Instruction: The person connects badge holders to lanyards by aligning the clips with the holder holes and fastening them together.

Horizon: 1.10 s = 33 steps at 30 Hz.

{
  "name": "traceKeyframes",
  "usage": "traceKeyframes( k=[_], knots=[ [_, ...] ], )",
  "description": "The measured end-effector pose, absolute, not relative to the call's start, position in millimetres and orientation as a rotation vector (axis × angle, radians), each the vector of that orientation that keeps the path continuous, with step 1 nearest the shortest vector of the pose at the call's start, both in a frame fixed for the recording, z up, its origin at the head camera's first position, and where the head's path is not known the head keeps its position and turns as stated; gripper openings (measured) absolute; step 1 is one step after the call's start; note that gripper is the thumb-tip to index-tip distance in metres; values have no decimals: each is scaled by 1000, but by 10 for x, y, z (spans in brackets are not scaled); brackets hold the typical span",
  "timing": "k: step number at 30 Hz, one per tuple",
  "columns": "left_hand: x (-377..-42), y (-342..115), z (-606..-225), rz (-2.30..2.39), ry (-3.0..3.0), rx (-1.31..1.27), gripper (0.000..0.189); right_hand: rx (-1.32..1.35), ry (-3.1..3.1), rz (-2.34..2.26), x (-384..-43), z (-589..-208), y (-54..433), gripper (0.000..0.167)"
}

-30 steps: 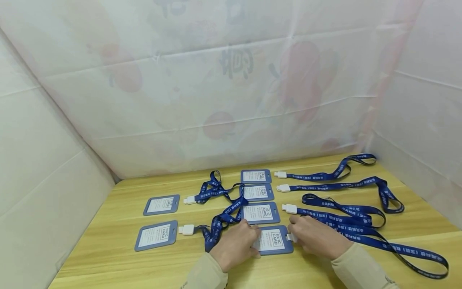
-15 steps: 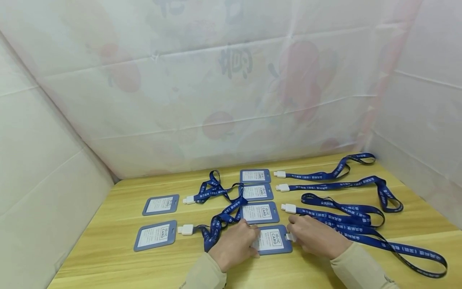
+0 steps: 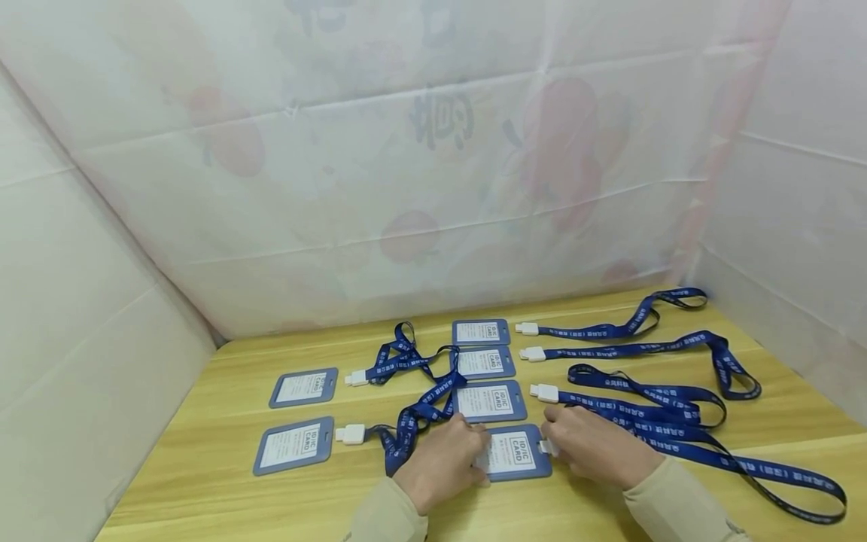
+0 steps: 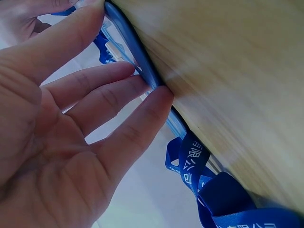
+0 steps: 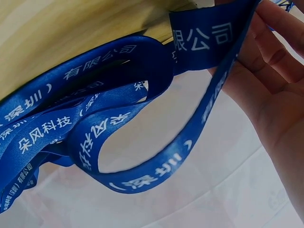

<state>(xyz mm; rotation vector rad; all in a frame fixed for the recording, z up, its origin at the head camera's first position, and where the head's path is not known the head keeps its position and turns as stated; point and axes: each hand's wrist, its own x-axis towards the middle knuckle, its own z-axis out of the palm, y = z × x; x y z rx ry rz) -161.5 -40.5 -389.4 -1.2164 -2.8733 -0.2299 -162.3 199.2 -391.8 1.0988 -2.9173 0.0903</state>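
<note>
1. The left hand (image 3: 439, 463) grips the left end of a blue card holder (image 3: 520, 452), at the lower centre of the head view.
2. The right hand (image 3: 596, 446) pinches a white clip (image 3: 546, 447) at the holder's right, slotted end (whether it is latched, I cannot tell).
3. The step in hand looks like joining clip and holder; the next move probably calls for keeping the holder steady while the clip is worked home.
4. A satiny, white-lettered blue lanyard (image 3: 765, 470) appears to run from that clip toward the lower right, springing into loops.
5. Farther up, another stiff, rectangular holder (image 3: 493, 400) lies flat on the smooth, wood-grained tabletop (image 3: 217, 436).
</note>
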Motion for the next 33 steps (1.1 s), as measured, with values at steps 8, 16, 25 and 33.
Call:
traceKeyframes(
  k=[8,16,25,33],
  knots=[
    [-1611,-406,-3889,-235,-2873,-1214,41,1116,-2882,72,-1625,-3917,2002,28],
    [-1615,-400,-3892,-226,-2862,-1219,41,1100,-2906,77,-1619,-3915,2002,29],
    [-1613,-420,-3882,-240,-2866,-1221,42,1109,-2898,103,-1616,-3915,1997,31],
    [-1616,-416,-3880,-239,-2866,-1225,42,1115,-2896,108,-1615,-3910,2002,31]
  ],
)
